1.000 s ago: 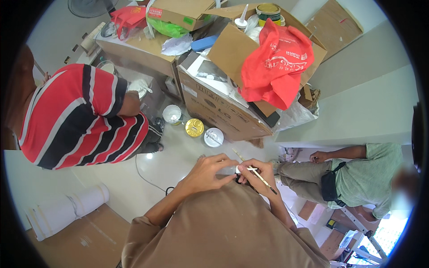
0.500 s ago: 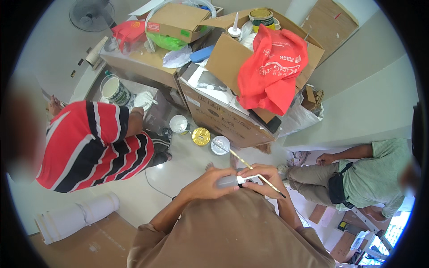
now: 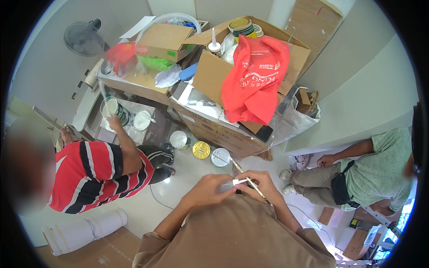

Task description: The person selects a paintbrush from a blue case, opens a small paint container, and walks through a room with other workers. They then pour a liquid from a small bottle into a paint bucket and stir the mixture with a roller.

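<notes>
My left hand (image 3: 210,188) is wrapped round a translucent plastic bottle (image 3: 225,186) with a white top, in front of my brown shirt. My right hand (image 3: 257,182) grips the bottle's top end and also holds a long, slim, pale brush (image 3: 236,164) slanting across the fingers. Just beyond my hands, on the floor, sit a white round tub (image 3: 220,157), a yellow lidded can (image 3: 201,150) and a container of white material (image 3: 178,140).
A co-worker in a striped shirt (image 3: 98,176) reaches toward a bucket (image 3: 110,108) at left. Another person (image 3: 375,174) stands right, beside a ladder (image 3: 380,216). Cardboard boxes (image 3: 210,129) pile ahead. A white roll (image 3: 85,230) and a cable (image 3: 159,199) lie on the floor.
My hands stay on the bottle and brush, shifting slightly in view. The striped-shirt co-worker's arm has moved forward to the bucket. The surrounding scene has shifted in the picture.
</notes>
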Motion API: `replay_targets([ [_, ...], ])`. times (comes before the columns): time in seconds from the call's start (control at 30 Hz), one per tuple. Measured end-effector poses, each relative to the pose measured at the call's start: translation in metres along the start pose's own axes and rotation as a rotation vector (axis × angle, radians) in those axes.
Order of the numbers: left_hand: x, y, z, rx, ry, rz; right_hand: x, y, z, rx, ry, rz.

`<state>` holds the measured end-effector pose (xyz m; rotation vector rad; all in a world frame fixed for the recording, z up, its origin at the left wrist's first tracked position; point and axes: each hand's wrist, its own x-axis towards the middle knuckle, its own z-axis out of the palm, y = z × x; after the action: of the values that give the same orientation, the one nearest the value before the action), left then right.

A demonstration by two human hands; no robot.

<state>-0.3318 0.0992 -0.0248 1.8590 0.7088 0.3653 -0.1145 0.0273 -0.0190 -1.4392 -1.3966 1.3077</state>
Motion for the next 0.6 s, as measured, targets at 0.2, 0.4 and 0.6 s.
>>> replay_targets([
  [0.2,0.005,-0.006,-0.024,-0.182,-0.111,0.029,0.009,-0.004,-0.005,-0.108,0.049,-0.388],
  [0.4,-0.006,-0.021,-0.059,-0.664,-0.481,-0.268,0.014,-0.017,0.012,-0.076,-0.001,-0.509],
  [0.6,-0.028,-0.025,-0.061,-0.671,-0.217,-0.107,0.029,-0.013,0.014,0.204,0.019,-0.497],
])
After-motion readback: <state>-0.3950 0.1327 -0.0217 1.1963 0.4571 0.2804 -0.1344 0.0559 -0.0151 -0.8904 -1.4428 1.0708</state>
